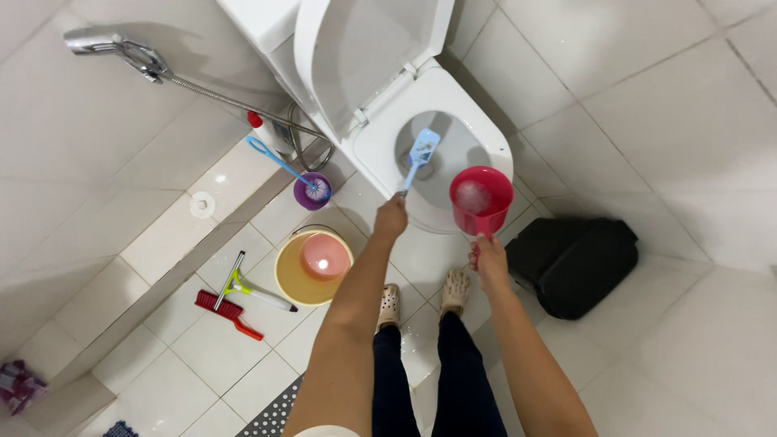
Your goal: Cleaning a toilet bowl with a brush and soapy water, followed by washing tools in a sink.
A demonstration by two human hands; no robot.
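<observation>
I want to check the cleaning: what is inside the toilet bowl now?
The blue brush head, held by the left hand, is inside the toilet bowl. The bowl bottom under it is hidden.

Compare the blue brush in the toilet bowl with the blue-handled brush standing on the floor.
The blue brush has a flat, paddle-shaped blue head, while the floor brush has a round, pale bristle head. The blue brush is held by the left hand and reaches into the toilet bowl; the floor brush stands unheld, leaning in a purple holder. Both have slim blue handles and sit tilted.
</observation>
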